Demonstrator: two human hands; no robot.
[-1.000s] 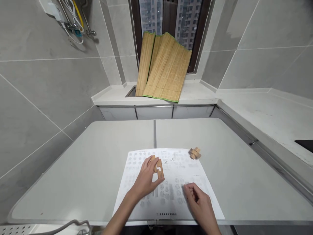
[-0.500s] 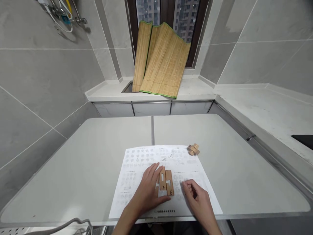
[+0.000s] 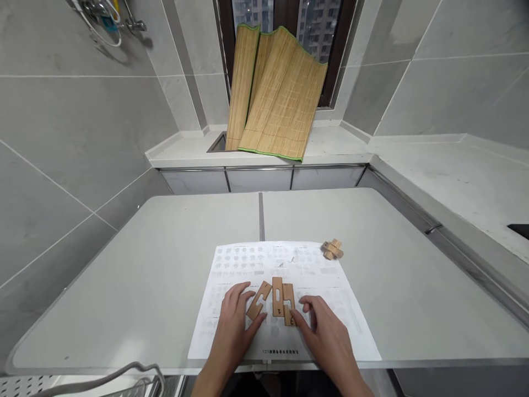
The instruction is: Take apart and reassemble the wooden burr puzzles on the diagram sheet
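Three flat wooden puzzle pieces lie on the printed paper sheet (image 3: 231, 344). My left hand (image 3: 235, 322) has its thumb and fingers around the left, notched wooden piece (image 3: 264, 289), which lies tilted. In the middle, the slotted wooden piece (image 3: 274, 306) marked 2 is almost upright in view. Against its right side lies the notched wooden piece (image 3: 289, 290) marked 3. My right hand (image 3: 328, 336) rests to the right, its thumb tip at the lower edge of piece 3. Its index finger is apart from the thumb, and the other fingers are curled.
An assembled wooden burr puzzle (image 3: 332, 249) sits at the sheet's top right corner. The white folding table (image 3: 165, 264) has a centre seam. Behind it, a bamboo mat (image 3: 281, 99) leans at the window. A grey hose (image 3: 103, 379) runs below the table's front left edge.
The left piece has come away from the middle one, turned aslant with my left hand. My right hand has moved left to piece 3, its thumb now at that piece. The view has shifted slightly.
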